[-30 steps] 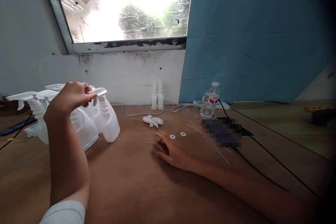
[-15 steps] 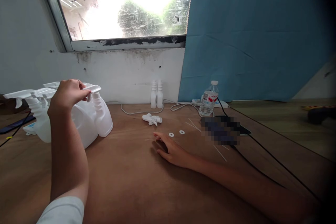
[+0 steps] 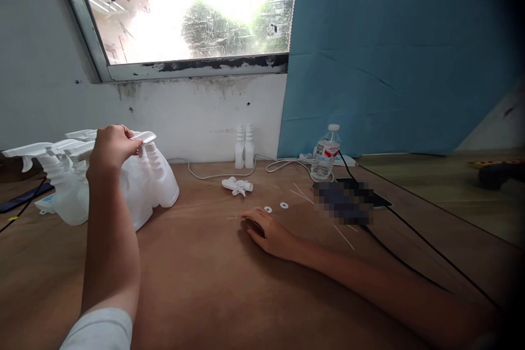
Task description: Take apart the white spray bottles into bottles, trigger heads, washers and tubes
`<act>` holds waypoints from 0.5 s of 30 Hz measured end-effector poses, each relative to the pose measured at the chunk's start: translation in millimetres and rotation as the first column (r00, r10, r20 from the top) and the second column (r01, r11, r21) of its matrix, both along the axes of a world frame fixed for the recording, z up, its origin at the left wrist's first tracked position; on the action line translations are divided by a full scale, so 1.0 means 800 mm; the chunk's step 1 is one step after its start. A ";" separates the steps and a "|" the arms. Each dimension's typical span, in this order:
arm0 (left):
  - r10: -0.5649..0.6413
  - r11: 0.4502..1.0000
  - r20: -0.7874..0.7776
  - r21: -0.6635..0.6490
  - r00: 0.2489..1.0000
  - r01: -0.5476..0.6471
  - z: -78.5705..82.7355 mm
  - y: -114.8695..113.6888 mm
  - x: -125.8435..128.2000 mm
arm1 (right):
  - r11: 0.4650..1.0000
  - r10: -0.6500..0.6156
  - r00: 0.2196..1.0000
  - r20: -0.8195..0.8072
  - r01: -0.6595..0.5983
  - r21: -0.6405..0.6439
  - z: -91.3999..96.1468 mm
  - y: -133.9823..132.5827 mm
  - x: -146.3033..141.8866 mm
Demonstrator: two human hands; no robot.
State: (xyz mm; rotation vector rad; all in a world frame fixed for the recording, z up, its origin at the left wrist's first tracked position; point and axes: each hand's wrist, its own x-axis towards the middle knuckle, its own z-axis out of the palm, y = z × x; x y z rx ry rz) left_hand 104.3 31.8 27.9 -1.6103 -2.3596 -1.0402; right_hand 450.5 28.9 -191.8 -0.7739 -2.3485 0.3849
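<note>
My left hand (image 3: 111, 149) is closed around the trigger head of a white spray bottle (image 3: 161, 175) that stands at the right end of a cluster of white spray bottles (image 3: 61, 180) on the left of the brown table (image 3: 197, 279). My right hand (image 3: 270, 232) lies flat on the table, fingers stretched toward the left, holding nothing. Just beyond its fingertips lie two small white washers (image 3: 275, 208) and a loose white trigger head (image 3: 238, 186).
Two small white bottles (image 3: 245, 146) stand against the wall under the window. A water bottle (image 3: 324, 154) stands by a white cable (image 3: 213, 175). A blurred dark object (image 3: 344, 199), black cables and thin white tubes (image 3: 342, 236) lie to the right.
My left hand has carried the spray bottle back and left until it stands against the cluster. My right hand has stayed almost where it was.
</note>
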 end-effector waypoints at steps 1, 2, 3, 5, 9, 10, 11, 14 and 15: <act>-0.014 1.000 0.037 0.001 0.999 0.014 -0.001 0.001 0.000 | 0.998 -0.024 0.999 0.035 0.022 0.050 0.001 0.003 0.002; -0.019 1.000 0.071 0.001 0.997 0.019 -0.002 0.002 0.001 | 0.994 -0.064 0.994 0.084 0.056 0.099 0.001 0.007 0.005; -0.013 1.000 0.094 0.005 0.995 0.012 -0.003 0.003 0.001 | 0.985 -0.117 0.984 0.137 0.098 0.139 0.003 0.011 0.008; 0.001 1.000 0.119 0.016 0.993 -0.002 -0.004 0.005 0.001 | 0.964 -0.229 0.948 0.222 0.188 0.189 0.005 0.018 0.015; -0.015 1.000 0.137 0.012 0.990 0.013 -0.007 0.009 0.001 | 0.935 -0.341 0.897 0.283 0.293 0.197 0.011 0.021 0.023; -0.021 1.000 0.135 0.005 0.991 0.020 -0.007 0.009 0.001 | 0.931 -0.354 0.889 0.291 0.307 0.196 0.012 0.020 0.024; -0.020 1.000 0.128 -0.005 0.992 0.020 -0.007 0.010 0.002 | 0.928 -0.365 0.882 0.299 0.318 0.193 0.012 0.019 0.024; 0.010 0.999 0.082 -0.044 0.997 -0.007 -0.005 0.008 0.006 | 0.927 -0.371 0.872 0.320 0.329 0.179 0.013 0.018 0.023; 0.030 0.998 0.051 -0.048 0.998 -0.028 -0.004 0.005 0.008 | 0.930 -0.366 0.872 0.324 0.326 0.171 0.012 0.019 0.024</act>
